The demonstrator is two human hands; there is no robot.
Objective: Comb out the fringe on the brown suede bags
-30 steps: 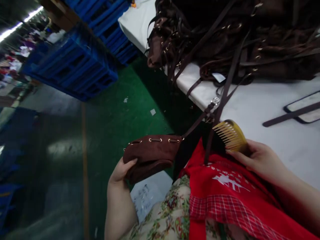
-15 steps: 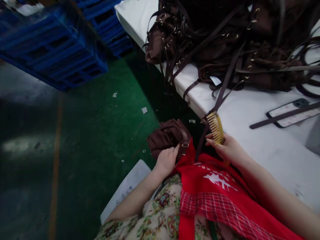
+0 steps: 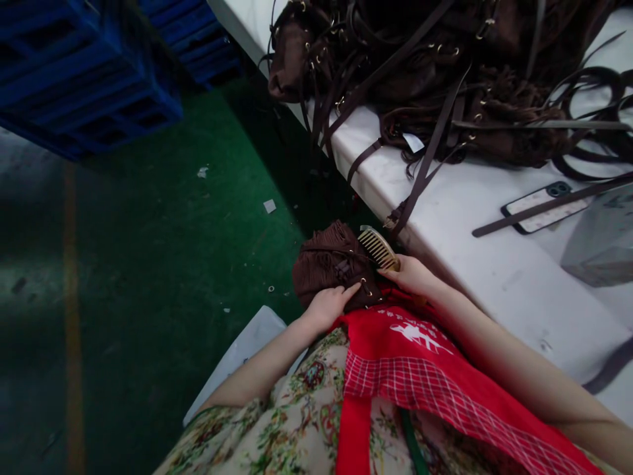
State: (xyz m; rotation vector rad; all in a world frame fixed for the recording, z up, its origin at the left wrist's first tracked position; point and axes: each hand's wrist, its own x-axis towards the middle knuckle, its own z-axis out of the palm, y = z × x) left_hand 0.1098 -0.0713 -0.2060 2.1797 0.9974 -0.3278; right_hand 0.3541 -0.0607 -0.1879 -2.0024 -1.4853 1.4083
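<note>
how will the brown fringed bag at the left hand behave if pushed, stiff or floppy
The brown fringed bag would probably give and fold, since its material looks soft and gathered. Its fringe may flop about, being thin strands.

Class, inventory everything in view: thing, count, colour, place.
Bag: one, brown, beside comb
Comb: one, yellowish, beside bag
Heaped bags: several, brown, on table
Tag: one, white, among heaped bags
Straps: several, dark brown, on table
Phone: one, pale, on table
Package: one, greyish, right edge
Table: one, white, right
Pallets: several, blue, upper left
Floor: one, green, left
Scraps: several, pale, on floor
Line: one, yellowish, on floor
Unclear object: one, white, lower middle
Garment: one, beige floral, bottom
Apron: one, red, lower middle
Left grip: one, bare, on bag
Right grip: one, bare, holding comb
</note>
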